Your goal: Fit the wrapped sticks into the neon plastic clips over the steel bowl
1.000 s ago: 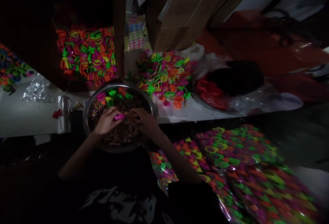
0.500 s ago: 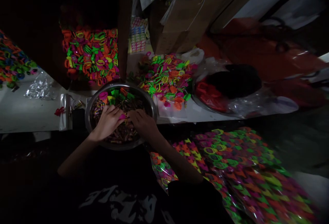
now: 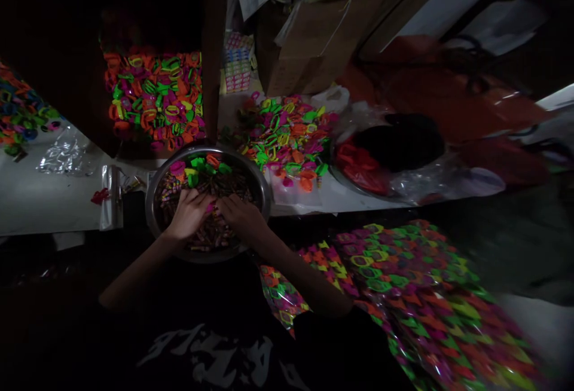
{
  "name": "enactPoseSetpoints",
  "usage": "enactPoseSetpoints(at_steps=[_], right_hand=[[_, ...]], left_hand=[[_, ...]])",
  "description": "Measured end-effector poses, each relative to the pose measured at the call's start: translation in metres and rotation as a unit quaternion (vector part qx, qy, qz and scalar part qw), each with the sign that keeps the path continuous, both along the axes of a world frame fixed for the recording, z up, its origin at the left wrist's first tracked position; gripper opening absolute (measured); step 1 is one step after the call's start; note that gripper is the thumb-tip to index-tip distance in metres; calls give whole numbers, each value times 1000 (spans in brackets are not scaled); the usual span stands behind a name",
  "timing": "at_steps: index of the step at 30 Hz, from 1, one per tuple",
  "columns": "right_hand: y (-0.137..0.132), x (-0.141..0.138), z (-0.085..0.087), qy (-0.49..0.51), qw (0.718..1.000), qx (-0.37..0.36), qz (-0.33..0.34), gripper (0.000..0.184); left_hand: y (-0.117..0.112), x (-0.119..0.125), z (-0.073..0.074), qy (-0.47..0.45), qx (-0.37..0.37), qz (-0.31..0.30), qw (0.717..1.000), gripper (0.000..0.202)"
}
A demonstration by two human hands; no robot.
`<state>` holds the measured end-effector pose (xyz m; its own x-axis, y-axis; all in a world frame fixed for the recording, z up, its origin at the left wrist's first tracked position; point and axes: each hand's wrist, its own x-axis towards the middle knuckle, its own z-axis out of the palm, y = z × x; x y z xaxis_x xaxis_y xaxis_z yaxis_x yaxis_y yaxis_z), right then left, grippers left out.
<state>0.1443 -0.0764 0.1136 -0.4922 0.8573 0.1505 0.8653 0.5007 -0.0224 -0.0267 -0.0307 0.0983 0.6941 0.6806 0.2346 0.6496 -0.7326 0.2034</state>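
Both hands work close together over a round metal bowl (image 3: 151, 202). My left hand (image 3: 191, 216) is closed on a small pink plastic piece (image 3: 210, 207), which looks like one of the toy watches. My right hand (image 3: 242, 216) meets it from the right, its fingers pinched at the piece's edge; what they hold is hidden. Under the hands lie many small wrapped candy rolls (image 3: 208, 240). Green toy watches (image 3: 197, 170) and a pink toy watch (image 3: 177, 168) rest on the candy near the bowl's far rim.
A heap of bright toy watches (image 3: 287, 134) lies behind the bowl, and more fill an open carton (image 3: 155, 101). Clear plastic bags (image 3: 67, 152) lie left on the white table (image 3: 54, 205). Right stands a basin with a red bag (image 3: 361, 167). Bagged watches (image 3: 403, 265) are stacked lower right.
The view has shifted slightly. Both hands stay together over the bowl around the pink piece, with only small finger movements.
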Motion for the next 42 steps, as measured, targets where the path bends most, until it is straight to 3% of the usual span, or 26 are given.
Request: enactPoseSetpoints(at_steps=[6, 10, 18, 21, 24, 27, 28, 30, 32, 33, 35, 37, 42], right_hand=[[-2, 0, -6, 9, 1000, -3, 17, 23], [-4, 3, -14, 0, 999, -22, 41, 22], [-13, 22, -30, 62, 978, -192, 57, 22], [-17, 23, -34, 81, 965, -247, 46, 22], [-21, 25, -33, 96, 951, -291, 51, 26], [-20, 39, -27, 130, 932, -336, 45, 25], [-17, 49, -25, 148, 926, -345, 35, 25], [-8, 74, -22, 197, 926, -322, -23, 24], [5, 103, -21, 274, 930, -182, -165, 20], [12, 116, -23, 305, 911, -93, -263, 20], [23, 137, -28, 371, 853, 21, -366, 29], [30, 145, -37, 412, 829, 46, -376, 34], [30, 113, -61, 425, 859, -97, -269, 30]], left_hand=[[4, 0, -6, 18, 36, -8, 999, 15], [2, 1, -13, 40, 18, -32, 999, 11], [-10, -3, -34, 83, -13, -87, 993, 12], [-15, -3, -37, 101, -63, -110, 987, 16], [-12, -7, -40, 65, -166, -125, 976, 30], [10, -23, -42, -22, -296, -126, 946, 48], [22, -32, -42, -54, -316, -91, 943, 47], [50, -51, -43, -106, -281, 20, 954, 37], [77, -69, -47, -125, -183, 113, 969, 31], [88, -76, -50, -111, -126, 150, 974, 29], [104, -85, -57, -41, -38, 189, 980, 30], [113, -86, -65, 27, 8, 188, 982, 34], [126, -77, -76, 106, 35, 164, 980, 32]])
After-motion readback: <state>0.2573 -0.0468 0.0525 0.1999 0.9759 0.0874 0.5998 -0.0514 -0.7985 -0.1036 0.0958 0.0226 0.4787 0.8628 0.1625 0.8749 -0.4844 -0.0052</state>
